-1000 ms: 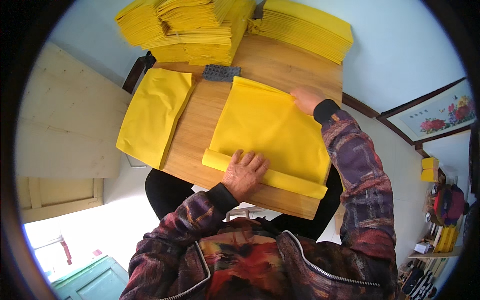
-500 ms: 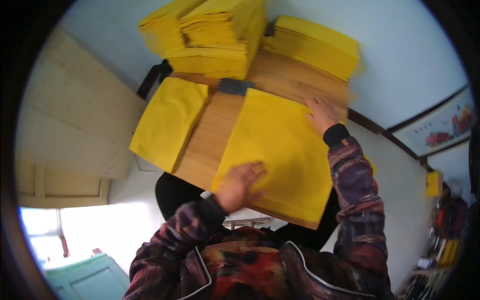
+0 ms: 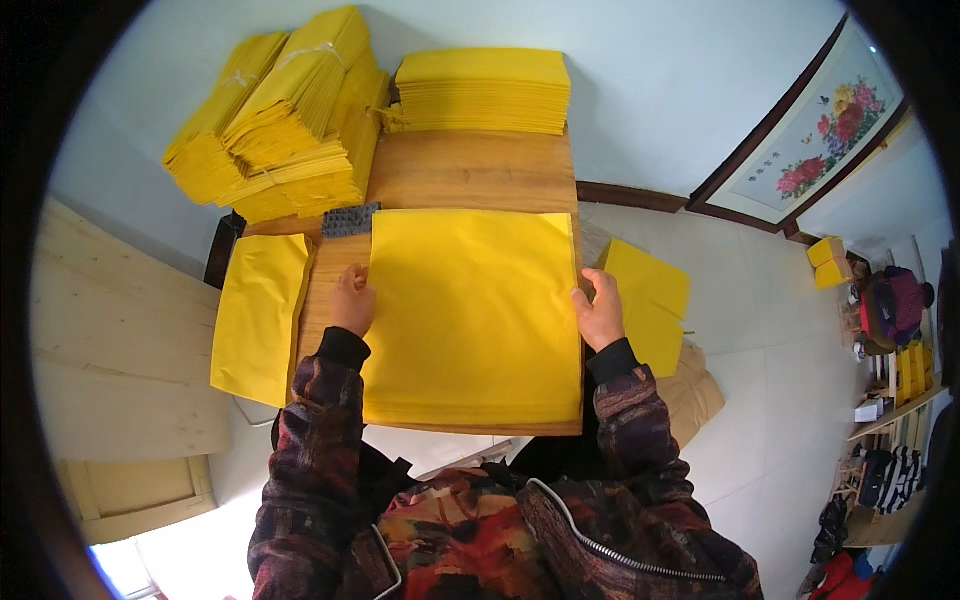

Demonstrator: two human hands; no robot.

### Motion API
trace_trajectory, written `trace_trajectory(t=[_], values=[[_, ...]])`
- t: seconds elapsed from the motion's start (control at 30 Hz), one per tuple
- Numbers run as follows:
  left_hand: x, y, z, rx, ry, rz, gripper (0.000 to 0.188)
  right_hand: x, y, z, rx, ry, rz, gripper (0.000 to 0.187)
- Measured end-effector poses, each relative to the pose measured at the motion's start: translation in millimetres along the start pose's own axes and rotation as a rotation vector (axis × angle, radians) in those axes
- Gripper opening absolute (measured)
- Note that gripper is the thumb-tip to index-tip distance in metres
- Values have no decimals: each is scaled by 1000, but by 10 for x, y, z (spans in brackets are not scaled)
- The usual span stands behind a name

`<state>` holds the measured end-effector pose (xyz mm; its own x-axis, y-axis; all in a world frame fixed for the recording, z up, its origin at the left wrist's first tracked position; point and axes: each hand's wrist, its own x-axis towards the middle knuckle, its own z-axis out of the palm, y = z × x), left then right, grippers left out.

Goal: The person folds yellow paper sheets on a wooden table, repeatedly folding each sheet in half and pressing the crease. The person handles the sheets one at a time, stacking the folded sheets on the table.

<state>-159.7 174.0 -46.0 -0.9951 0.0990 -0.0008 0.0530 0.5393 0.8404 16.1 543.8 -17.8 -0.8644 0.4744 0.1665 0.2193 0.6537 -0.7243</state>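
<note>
A flat pile of large yellow paper sheets [image 3: 475, 320] lies squarely before me on the wooden table. My left hand [image 3: 352, 302] is at its left edge, with the fingers curled in against the sheets. On the opposite edge, my right hand [image 3: 598, 308] has its thumb and bent fingers closed on the sheets' side. The undersides of both grips are hidden. Left of the pile lies a narrower folded yellow stack [image 3: 258, 320], apart from my left hand. A dark grey textured block [image 3: 350, 220] rests near the pile's top left corner.
Tied yellow bundles [image 3: 290, 110] are heaped at the table's far left. Beside them stands a neat folded yellow stack [image 3: 485, 90]. Bare wood [image 3: 470, 165] shows in front of these. More yellow paper [image 3: 645, 300] sits low beyond the right edge. A wooden panel [image 3: 120, 340] stands left.
My view has turned, so the table now looks straighter. Both hands have moved from lying over the sheets to their left and right edges, fingers now curled in.
</note>
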Motion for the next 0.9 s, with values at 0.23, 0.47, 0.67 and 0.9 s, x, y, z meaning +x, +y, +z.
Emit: trace_trajectory(t=[0.23, 0.47, 0.67, 0.9], values=[[16, -37, 56, -137, 1, -56, 50, -127, 52, 182, 183, -27, -41, 54], [24, 110, 25, -79, 5, -13, 46, 5, 207, 175, 263, -120, 60, 53], [203, 383, 59, 40, 11, -58, 44, 185, 291, 143, 288, -157, 49, 54], [419, 454, 206, 43, 53, -57, 43, 359, 279, 207, 256, -170, 41, 52]])
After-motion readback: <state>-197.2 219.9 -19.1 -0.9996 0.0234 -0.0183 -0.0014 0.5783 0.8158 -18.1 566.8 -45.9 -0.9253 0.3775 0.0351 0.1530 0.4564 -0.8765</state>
